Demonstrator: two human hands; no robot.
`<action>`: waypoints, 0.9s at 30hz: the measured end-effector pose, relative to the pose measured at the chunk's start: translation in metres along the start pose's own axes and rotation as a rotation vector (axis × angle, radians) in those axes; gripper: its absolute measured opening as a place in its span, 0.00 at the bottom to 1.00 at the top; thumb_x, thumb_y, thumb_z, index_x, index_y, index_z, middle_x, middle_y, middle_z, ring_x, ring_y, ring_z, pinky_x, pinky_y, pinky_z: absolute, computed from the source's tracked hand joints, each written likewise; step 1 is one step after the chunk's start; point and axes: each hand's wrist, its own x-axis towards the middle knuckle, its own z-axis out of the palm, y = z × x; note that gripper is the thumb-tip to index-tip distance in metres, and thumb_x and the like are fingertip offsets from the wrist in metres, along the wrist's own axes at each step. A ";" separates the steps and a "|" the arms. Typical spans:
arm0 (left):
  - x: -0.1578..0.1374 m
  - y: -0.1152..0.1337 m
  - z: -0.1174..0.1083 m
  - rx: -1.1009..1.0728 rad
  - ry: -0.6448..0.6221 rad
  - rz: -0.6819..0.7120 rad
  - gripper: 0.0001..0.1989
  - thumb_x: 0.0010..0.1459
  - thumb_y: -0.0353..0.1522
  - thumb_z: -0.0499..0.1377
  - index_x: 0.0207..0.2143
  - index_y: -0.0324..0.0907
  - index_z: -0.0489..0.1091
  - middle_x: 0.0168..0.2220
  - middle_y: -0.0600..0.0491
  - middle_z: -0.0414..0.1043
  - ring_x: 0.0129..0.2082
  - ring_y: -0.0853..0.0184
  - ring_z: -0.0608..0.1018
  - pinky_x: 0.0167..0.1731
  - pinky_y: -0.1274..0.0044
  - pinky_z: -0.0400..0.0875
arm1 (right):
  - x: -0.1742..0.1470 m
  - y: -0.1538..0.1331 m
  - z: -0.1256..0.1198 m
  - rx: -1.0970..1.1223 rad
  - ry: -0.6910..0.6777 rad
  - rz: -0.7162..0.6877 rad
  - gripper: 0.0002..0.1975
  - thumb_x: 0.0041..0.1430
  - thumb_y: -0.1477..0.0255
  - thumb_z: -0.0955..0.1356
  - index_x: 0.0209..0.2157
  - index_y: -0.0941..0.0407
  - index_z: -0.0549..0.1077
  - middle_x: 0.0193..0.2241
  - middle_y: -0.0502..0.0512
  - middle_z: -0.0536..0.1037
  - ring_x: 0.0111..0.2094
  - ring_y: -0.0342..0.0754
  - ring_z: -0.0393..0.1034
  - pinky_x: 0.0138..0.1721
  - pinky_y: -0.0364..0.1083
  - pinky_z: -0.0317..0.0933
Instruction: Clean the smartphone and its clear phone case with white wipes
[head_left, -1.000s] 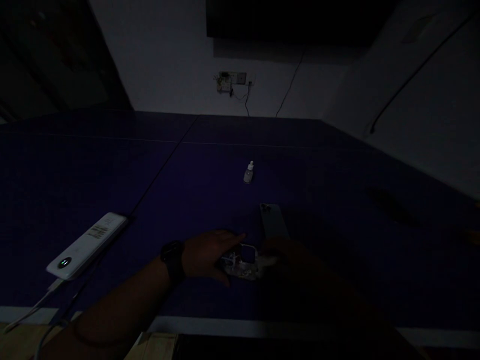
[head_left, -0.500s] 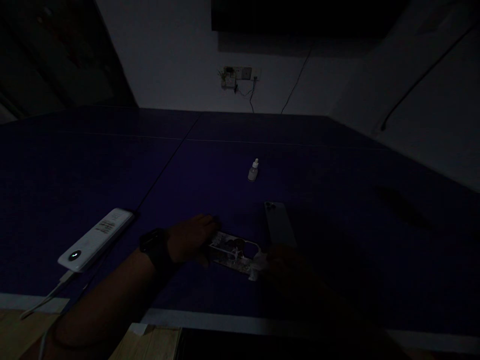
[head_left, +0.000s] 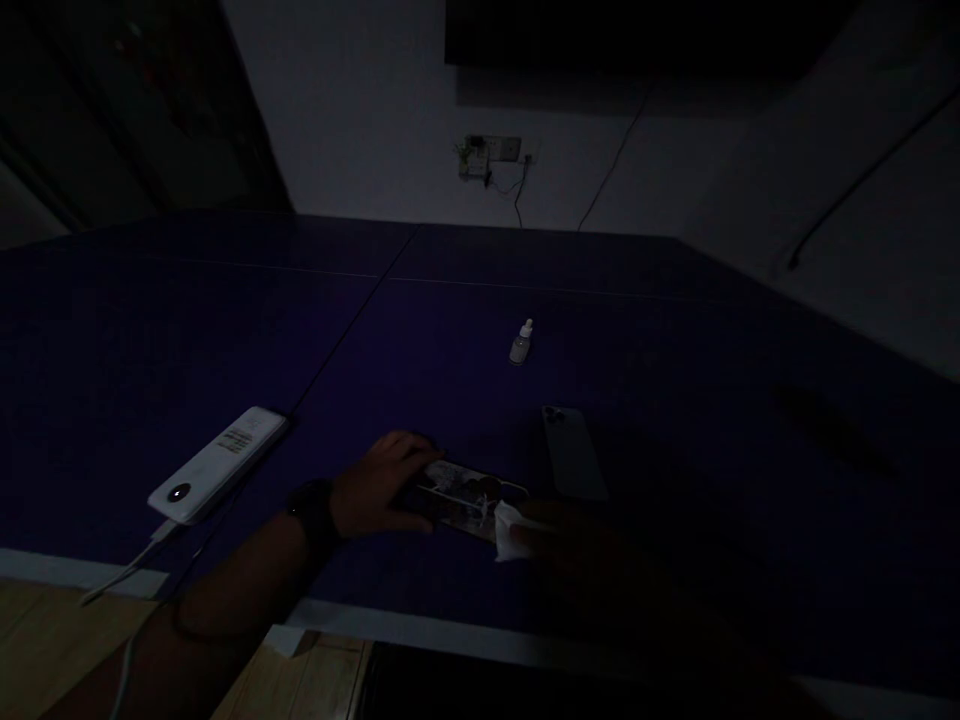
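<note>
A phone case (head_left: 461, 492) with a dark and pale printed picture lies on the purple table (head_left: 420, 350). My left hand (head_left: 379, 485), with a dark watch on the wrist, grips its left end, thumb on the near side and fingers on the far side. At the case's right end, my right hand (head_left: 559, 535) presses a crumpled white tissue (head_left: 510, 530) against the surface. That hand is very dark, and most of its fingers are hard to make out. Just beyond it a grey phone (head_left: 574, 455) lies with its camera side up.
Farther back stands a small dropper bottle (head_left: 520, 344) with a white top. To the left lies a white power bank (head_left: 221, 465) with a cable (head_left: 124, 570) running off the table's near edge. Wall sockets (head_left: 499, 149) and a dark screen (head_left: 637, 35) are behind.
The view has shifted, so the scene sits slightly farther right. The tissue now covers more of the case's right end, and my left thumb is stretched out more plainly.
</note>
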 end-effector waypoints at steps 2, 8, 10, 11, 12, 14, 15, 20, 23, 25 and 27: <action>-0.003 -0.001 0.005 -0.008 0.014 -0.001 0.43 0.53 0.54 0.66 0.65 0.48 0.58 0.58 0.43 0.64 0.58 0.49 0.67 0.57 0.58 0.64 | 0.000 0.001 0.000 0.046 -0.048 0.015 0.27 0.61 0.80 0.63 0.61 0.52 0.68 0.59 0.61 0.73 0.60 0.52 0.68 0.56 0.52 0.69; -0.005 -0.003 0.005 -0.044 0.016 0.025 0.43 0.52 0.52 0.68 0.64 0.48 0.57 0.59 0.43 0.63 0.59 0.49 0.66 0.58 0.57 0.63 | 0.004 -0.006 -0.005 0.087 -0.190 0.203 0.34 0.55 0.82 0.63 0.63 0.47 0.66 0.56 0.55 0.77 0.50 0.52 0.77 0.49 0.52 0.75; -0.005 -0.004 0.003 -0.068 0.021 0.042 0.42 0.52 0.50 0.69 0.64 0.48 0.58 0.59 0.44 0.64 0.58 0.49 0.67 0.58 0.57 0.63 | 0.003 -0.008 -0.007 0.121 -0.204 0.266 0.34 0.57 0.82 0.62 0.63 0.45 0.66 0.54 0.52 0.78 0.47 0.50 0.78 0.46 0.50 0.76; -0.005 -0.004 0.003 -0.077 0.024 0.047 0.42 0.52 0.49 0.69 0.64 0.48 0.58 0.59 0.44 0.64 0.58 0.50 0.67 0.58 0.57 0.63 | 0.003 -0.008 -0.008 0.138 -0.203 0.274 0.34 0.58 0.82 0.61 0.63 0.44 0.66 0.55 0.50 0.78 0.47 0.49 0.78 0.46 0.48 0.76; -0.005 -0.004 0.002 -0.084 0.027 0.048 0.41 0.52 0.49 0.69 0.63 0.49 0.59 0.58 0.45 0.65 0.58 0.50 0.67 0.58 0.57 0.63 | 0.003 -0.008 -0.010 0.149 -0.199 0.264 0.34 0.58 0.83 0.61 0.63 0.43 0.65 0.55 0.50 0.78 0.47 0.49 0.78 0.45 0.47 0.76; -0.005 -0.004 0.001 -0.089 0.031 0.044 0.40 0.52 0.49 0.70 0.63 0.49 0.60 0.57 0.46 0.66 0.57 0.50 0.68 0.57 0.57 0.64 | 0.002 -0.008 -0.012 0.128 -0.180 0.203 0.34 0.57 0.83 0.61 0.64 0.46 0.64 0.56 0.51 0.77 0.47 0.49 0.78 0.45 0.46 0.76; -0.005 -0.004 0.001 -0.089 0.030 0.043 0.40 0.52 0.49 0.70 0.62 0.50 0.60 0.57 0.46 0.66 0.57 0.51 0.68 0.57 0.57 0.64 | 0.002 -0.008 -0.012 0.096 -0.166 0.155 0.34 0.57 0.82 0.61 0.64 0.48 0.65 0.56 0.53 0.77 0.48 0.49 0.78 0.45 0.47 0.76; -0.004 -0.003 0.002 -0.072 0.027 0.032 0.41 0.50 0.49 0.71 0.62 0.48 0.61 0.57 0.45 0.66 0.56 0.50 0.68 0.56 0.57 0.64 | 0.004 -0.008 -0.013 -0.104 -0.116 0.024 0.27 0.60 0.80 0.62 0.60 0.52 0.69 0.55 0.60 0.77 0.49 0.54 0.77 0.47 0.55 0.75; -0.003 -0.003 0.001 -0.075 0.021 0.028 0.40 0.50 0.50 0.71 0.61 0.48 0.62 0.57 0.45 0.67 0.56 0.50 0.68 0.56 0.58 0.64 | 0.008 -0.008 -0.015 -0.159 -0.122 0.031 0.27 0.59 0.81 0.61 0.59 0.52 0.70 0.53 0.59 0.78 0.46 0.54 0.78 0.45 0.55 0.75; -0.003 -0.003 0.001 -0.078 0.018 0.025 0.41 0.50 0.50 0.70 0.62 0.48 0.62 0.57 0.45 0.67 0.56 0.50 0.68 0.57 0.58 0.64 | 0.009 -0.007 -0.018 -0.139 -0.117 0.018 0.27 0.59 0.81 0.61 0.58 0.52 0.71 0.52 0.59 0.79 0.46 0.53 0.78 0.45 0.54 0.75; -0.003 -0.003 0.001 -0.083 0.010 0.023 0.41 0.50 0.50 0.70 0.62 0.48 0.62 0.57 0.45 0.67 0.56 0.50 0.68 0.57 0.58 0.64 | 0.009 -0.006 -0.019 -0.075 -0.112 0.043 0.26 0.59 0.81 0.61 0.57 0.51 0.72 0.51 0.57 0.80 0.47 0.51 0.78 0.46 0.51 0.75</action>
